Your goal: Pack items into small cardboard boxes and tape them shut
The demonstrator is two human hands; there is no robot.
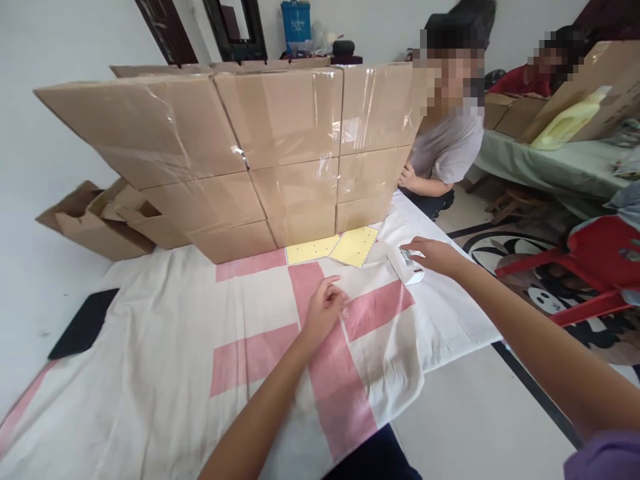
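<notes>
My right hand (431, 255) is at a small white box (413, 275) on the right of the bed-like surface. Its fingers are drawn together at the box's open top, over something greyish inside; what they pinch, if anything, is too small to tell. Over the pink and cream cloth hovers my left hand (326, 310), fingers loosely curled, a gap between index finger and thumb, nothing visible in it. Beyond it lie two yellow sheets with small dark dots, one flat card (313, 251) and another (356, 247) overlapping it, against the foot of the cardboard wall.
A tall wall of taped cardboard compartments (295, 123) stands across the back. A person (450, 147) crouches at its right end. Open cartons (115, 220) and a black flat object (85, 323) are at the left. A red chair (600, 260) stands at the right.
</notes>
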